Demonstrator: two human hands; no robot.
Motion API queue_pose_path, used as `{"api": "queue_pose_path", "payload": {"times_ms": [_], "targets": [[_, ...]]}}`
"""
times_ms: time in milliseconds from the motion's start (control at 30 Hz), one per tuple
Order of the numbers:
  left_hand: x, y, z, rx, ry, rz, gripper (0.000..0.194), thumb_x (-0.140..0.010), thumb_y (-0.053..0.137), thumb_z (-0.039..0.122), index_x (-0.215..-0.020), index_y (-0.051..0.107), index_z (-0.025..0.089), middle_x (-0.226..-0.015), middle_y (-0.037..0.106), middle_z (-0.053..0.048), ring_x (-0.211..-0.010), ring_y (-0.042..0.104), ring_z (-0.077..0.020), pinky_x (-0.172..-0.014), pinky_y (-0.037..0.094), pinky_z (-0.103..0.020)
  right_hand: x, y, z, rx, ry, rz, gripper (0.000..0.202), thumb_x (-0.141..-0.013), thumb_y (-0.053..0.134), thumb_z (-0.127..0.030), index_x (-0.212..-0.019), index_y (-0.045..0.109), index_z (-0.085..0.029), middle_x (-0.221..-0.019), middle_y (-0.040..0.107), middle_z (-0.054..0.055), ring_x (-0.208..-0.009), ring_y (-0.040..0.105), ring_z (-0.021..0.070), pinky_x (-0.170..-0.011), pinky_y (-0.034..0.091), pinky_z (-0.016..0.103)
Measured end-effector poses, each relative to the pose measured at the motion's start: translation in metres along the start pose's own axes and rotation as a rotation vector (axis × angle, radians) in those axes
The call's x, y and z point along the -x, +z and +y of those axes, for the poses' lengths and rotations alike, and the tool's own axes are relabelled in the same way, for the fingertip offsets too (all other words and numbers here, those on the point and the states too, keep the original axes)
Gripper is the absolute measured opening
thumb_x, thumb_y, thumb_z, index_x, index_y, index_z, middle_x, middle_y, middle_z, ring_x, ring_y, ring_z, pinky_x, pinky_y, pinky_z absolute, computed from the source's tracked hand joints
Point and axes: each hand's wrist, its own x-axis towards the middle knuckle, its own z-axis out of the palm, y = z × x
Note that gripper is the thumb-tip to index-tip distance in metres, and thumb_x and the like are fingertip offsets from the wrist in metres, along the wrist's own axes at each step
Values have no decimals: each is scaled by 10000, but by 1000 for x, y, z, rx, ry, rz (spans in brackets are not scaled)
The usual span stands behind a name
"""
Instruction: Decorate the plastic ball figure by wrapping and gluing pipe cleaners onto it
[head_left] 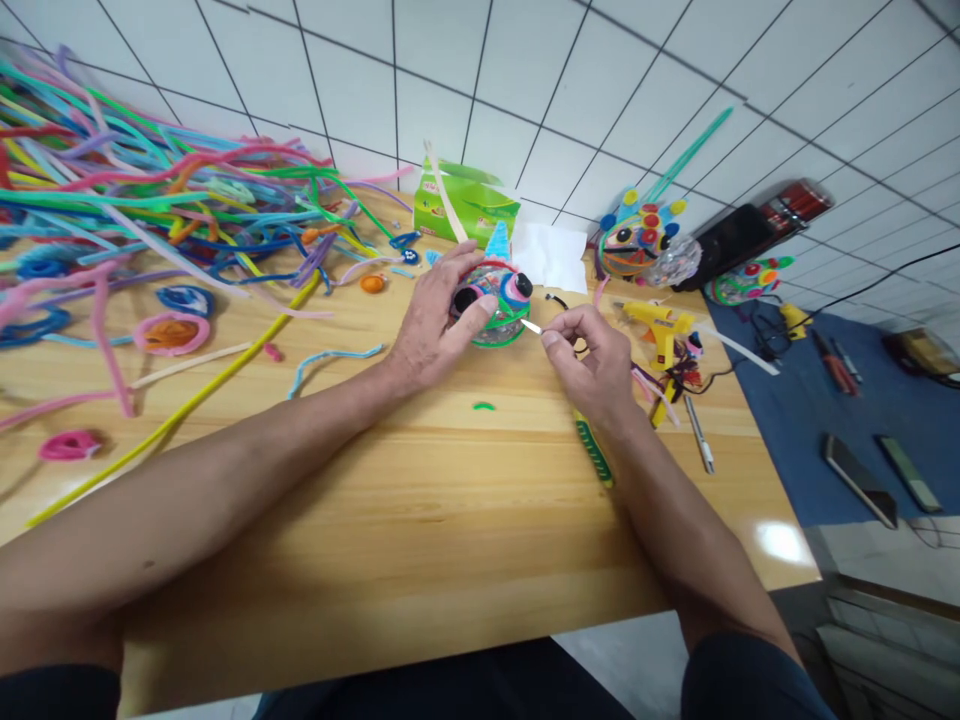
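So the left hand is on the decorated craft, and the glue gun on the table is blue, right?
Not quite: the head view shows that the glue gun on the table is yellow, not blue. The left hand is on the decorated craft.

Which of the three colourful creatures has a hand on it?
The leftmost creature, touched by the left hand. The middle creature and the rightmost creature have no hand on them.

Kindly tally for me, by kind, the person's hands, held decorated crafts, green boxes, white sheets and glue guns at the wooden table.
Left hand and right hand: 2
Decorated craft held: 1
Green box: 1
White sheet: 1
Glue gun: 1
Total: 6
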Motion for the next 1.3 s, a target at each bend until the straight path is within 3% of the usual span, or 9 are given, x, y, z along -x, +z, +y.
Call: {"api": "queue_pose_path", "payload": {"times_ms": [233, 367, 500, 567, 633, 733, 833, 1033, 1300], "targets": [[-3, -7, -3, -66, -89, 42, 685, -1111, 606, 760, -1519, 673, 215, -1723, 620, -210, -1667, 539, -416, -1399, 391, -628, 5, 2, 32, 130, -60, -239, 113, -895, 700, -217, -807, 643, -258, -741, 675, -8, -727, 619, 199, -784, 496, 370], [-2, -6, -3, -61, -120, 55, 707, -1098, 605, 784, -1501, 674, 207, -1677, 652, -217, -1624, 573, -404, -1382, 416, -606, 9, 15, 39, 187, -71, -95, 122, -973, 765, -359, -998, 694, -263, -996, 788, 74, -1008, 736, 303, -986, 586, 492], [2, -1, 7, 114, -241, 64, 720, -1071, 612, 835, -1461, 642, 230, -1693, 621, -193, -1393, 724, -332, -1176, 600, -481, 8, 41, 32, 99, -71, 47, 824, -886, 915, -499, -1567, 534, -234, -1574, 686, 200, -1473, 648, 410, -1231, 559, 638], [2, -1, 13, 155, -289, 66, 721, -1053, 633, 853, -1422, 643, 233, -1701, 604, -187, -1258, 763, -290, -1054, 632, -425, 6, 53, 30, 61, -88, 52, 1011, -864, 942, -468, -1683, 409, -206, -1695, 594, 238, -1576, 581, 424, -1309, 511, 663], [-2, -4, 18, 114, -290, 123, 706, -1039, 661, 854, -1363, 665, 227, -1624, 650, -172, -1162, 754, -258, -991, 618, -394, 4, 61, 30, 35, -71, 47, 1001, -889, 920, -409, -1705, 382, -194, -1707, 584, 249, -1592, 577, 421, -1330, 502, 668], [-14, -15, 22, -11, -260, 281, 561, -1075, 672, 770, -1139, 706, 214, -1223, 764, -104, -982, 684, -220, -910, 565, -369, 3, 64, 34, 24, -16, 6, 881, -916, 889, -362, -1670, 455, -224, -1636, 654, 225, -1537, 628, 424, -1304, 528, 688], [-29, -29, 26, 2, -269, 324, 429, -1119, 672, 602, -904, 646, 231, -857, 673, -22, -767, 579, -180, -750, 488, -332, 4, 63, 37, 46, 4, -16, 805, -925, 878, -349, -1632, 514, -226, -1579, 693, 220, -1501, 651, 436, -1286, 538, 707], [-29, -43, 53, 186, -303, 180, 303, -974, 807, 428, -809, 667, 215, -759, 661, 7, -638, 509, -119, -639, 420, -273, 5, 63, 37, 85, -26, -12, 801, -920, 868, -326, -1635, 530, -201, -1565, 700, 243, -1477, 663, 463, -1269, 538, 733], [1, -44, 92, 459, -439, 64, 375, -827, 995, 494, -813, 767, 197, -677, 663, 10, -605, 547, -104, -614, 441, -235, 6, 61, 40, 114, -4, -1, 806, -903, 876, -332, -1617, 537, -176, -1610, 678, 266, -1528, 638, 465, -1282, 527, 734]]}}
